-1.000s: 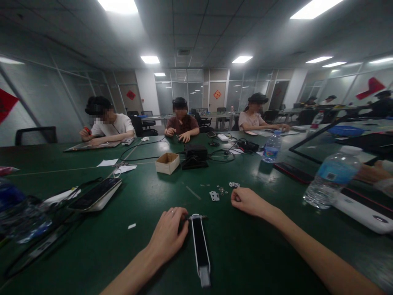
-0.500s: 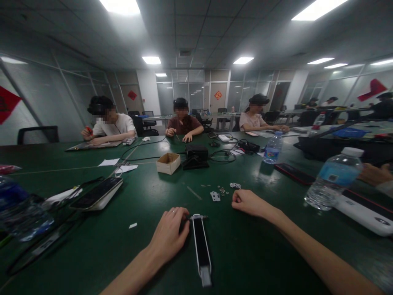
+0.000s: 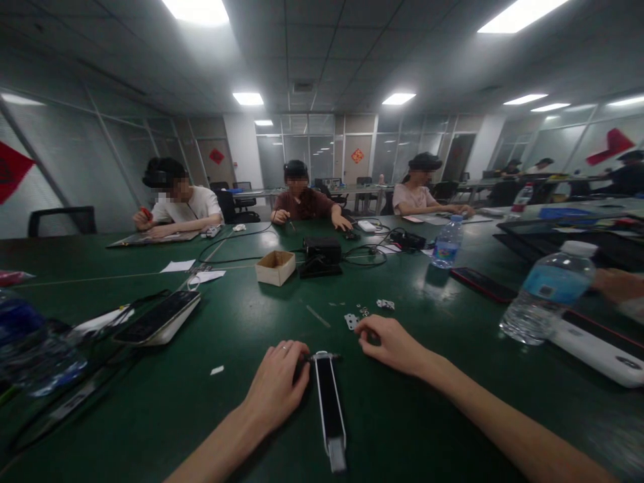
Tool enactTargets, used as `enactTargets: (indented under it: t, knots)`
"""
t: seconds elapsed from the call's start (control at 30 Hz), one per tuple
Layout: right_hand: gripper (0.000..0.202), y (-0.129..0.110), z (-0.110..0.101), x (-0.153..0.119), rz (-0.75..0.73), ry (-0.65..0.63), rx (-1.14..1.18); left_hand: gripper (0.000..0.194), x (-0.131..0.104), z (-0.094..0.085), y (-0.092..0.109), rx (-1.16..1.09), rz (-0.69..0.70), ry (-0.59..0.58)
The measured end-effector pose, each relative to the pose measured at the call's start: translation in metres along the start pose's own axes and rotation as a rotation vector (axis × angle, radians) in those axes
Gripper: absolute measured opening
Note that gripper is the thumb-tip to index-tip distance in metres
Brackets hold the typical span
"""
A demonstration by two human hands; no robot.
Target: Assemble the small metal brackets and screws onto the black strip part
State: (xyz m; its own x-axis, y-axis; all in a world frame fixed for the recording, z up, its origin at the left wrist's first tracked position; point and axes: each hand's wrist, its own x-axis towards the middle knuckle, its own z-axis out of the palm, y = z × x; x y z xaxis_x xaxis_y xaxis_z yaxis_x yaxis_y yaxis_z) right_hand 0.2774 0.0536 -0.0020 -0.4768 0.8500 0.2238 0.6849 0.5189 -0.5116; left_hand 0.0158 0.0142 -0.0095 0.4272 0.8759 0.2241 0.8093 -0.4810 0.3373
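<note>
A long narrow object (image 3: 331,402) with a black middle, a white frame and a grey end lies on the green table, with a thin rod (image 3: 336,356) across its far end. My left hand (image 3: 278,382) rests on the table with fingers curled around the rod's left end. To the right, my right hand (image 3: 392,342) hovers low with thumb and forefinger drawn together; anything between them is too small to make out. Its fingertips partly cover a metal plate with holes (image 3: 350,320). Small metal rings (image 3: 364,311) and another metal piece (image 3: 386,304) lie just beyond.
An open cardboard box (image 3: 276,270) and a black device on a stand (image 3: 322,255) stand ahead. Water bottles (image 3: 548,292) and a white power bank (image 3: 596,349) are at right. A phone (image 3: 159,316) lies left. Several people sit around the table.
My right hand has moved left and nearer, from beside the rings towards the long object. My left hand stays put. A person opposite has moved a hand sideways to the right.
</note>
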Motion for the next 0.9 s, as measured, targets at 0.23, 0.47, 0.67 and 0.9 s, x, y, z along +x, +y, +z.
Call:
enactTargets:
  t: [0.23, 0.47, 0.67, 0.9]
  knots:
    - [0.014, -0.02, 0.027, 0.0, -0.131, 0.057, 0.101, 0.016, 0.0, 0.001, -0.001, 0.023, 0.024, 0.006]
    - [0.015, -0.021, 0.026, -0.002, -0.151, 0.032, 0.143, 0.017, 0.001, 0.002, -0.001, 0.026, 0.039, 0.021]
    - [0.013, -0.019, 0.028, -0.001, -0.112, 0.0, 0.186, 0.017, 0.002, 0.003, -0.003, 0.044, 0.042, 0.006]
    - [0.012, -0.02, 0.029, 0.001, -0.085, 0.004, 0.179, 0.017, 0.001, 0.004, -0.003, 0.038, 0.038, -0.004]
